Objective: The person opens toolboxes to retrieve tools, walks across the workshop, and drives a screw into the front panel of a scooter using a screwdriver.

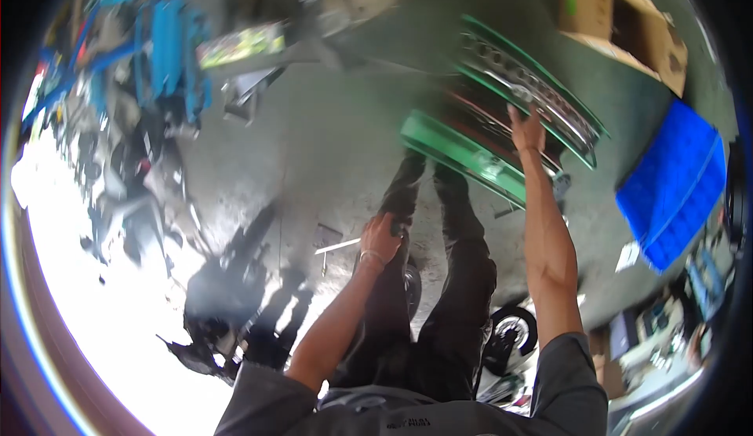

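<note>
Your gray shirt (376, 416) frames your right hand (528, 130), fingers spread at a green-edged tray (502, 69) (cardboard box (590, 16) beyond); left hand (380, 238), grip unclear.

Green tool chest (463, 153), drawers open.

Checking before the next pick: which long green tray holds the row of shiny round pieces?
The far, green-edged tray, just beyond the right hand; the near, bright-green tray shows no such row.

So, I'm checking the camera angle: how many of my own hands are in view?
2. Your right hand is over the green toolbox; your left hand is at your left leg. Neither is hidden.
</note>
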Demonstrator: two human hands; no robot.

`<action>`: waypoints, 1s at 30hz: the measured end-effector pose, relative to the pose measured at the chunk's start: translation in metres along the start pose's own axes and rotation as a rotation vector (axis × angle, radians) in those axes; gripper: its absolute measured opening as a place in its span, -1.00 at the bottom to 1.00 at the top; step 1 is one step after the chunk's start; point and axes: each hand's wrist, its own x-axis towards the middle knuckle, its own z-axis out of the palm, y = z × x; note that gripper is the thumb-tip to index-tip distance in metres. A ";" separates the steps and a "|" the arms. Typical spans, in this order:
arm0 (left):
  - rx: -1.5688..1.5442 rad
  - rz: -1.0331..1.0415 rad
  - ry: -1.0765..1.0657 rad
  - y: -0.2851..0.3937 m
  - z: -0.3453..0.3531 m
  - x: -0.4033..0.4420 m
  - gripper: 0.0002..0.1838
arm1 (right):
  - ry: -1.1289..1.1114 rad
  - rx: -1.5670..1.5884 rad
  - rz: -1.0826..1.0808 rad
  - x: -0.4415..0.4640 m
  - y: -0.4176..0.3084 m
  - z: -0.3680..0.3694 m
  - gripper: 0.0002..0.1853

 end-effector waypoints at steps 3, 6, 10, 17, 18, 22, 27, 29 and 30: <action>-0.086 -0.153 -0.083 -0.014 -0.021 -0.036 -0.61 | -0.122 0.119 -0.186 -0.033 -0.005 -0.012 -0.49; -0.168 -0.230 -0.210 -0.025 -0.062 -0.068 -0.54 | -0.286 0.152 -0.406 -0.089 -0.016 -0.043 -0.53; -0.288 -0.317 -0.100 -0.037 -0.133 -0.134 -0.49 | -0.456 0.054 -0.419 -0.159 -0.005 -0.075 -0.59; -0.571 -0.467 -0.018 -0.108 -0.185 -0.205 -0.50 | -0.557 -0.008 0.073 -0.242 -0.048 -0.132 -0.74; -0.598 -0.496 0.029 -0.127 -0.185 -0.217 -0.50 | -0.509 0.076 0.148 -0.251 -0.063 -0.138 -0.75; -0.768 -0.476 0.174 -0.200 -0.171 -0.224 -0.49 | -0.405 0.122 0.038 -0.259 -0.131 -0.125 -0.72; -1.114 -0.827 0.425 -0.270 -0.185 -0.285 -0.35 | -0.289 -0.348 -0.514 -0.348 -0.256 -0.111 -0.62; -1.150 -0.884 0.471 -0.294 -0.166 -0.298 -0.32 | -0.489 -0.114 -0.365 -0.357 -0.292 -0.089 -0.66; -1.150 -0.924 0.518 -0.304 -0.162 -0.302 -0.28 | -0.586 0.012 -0.289 -0.365 -0.315 -0.081 -0.67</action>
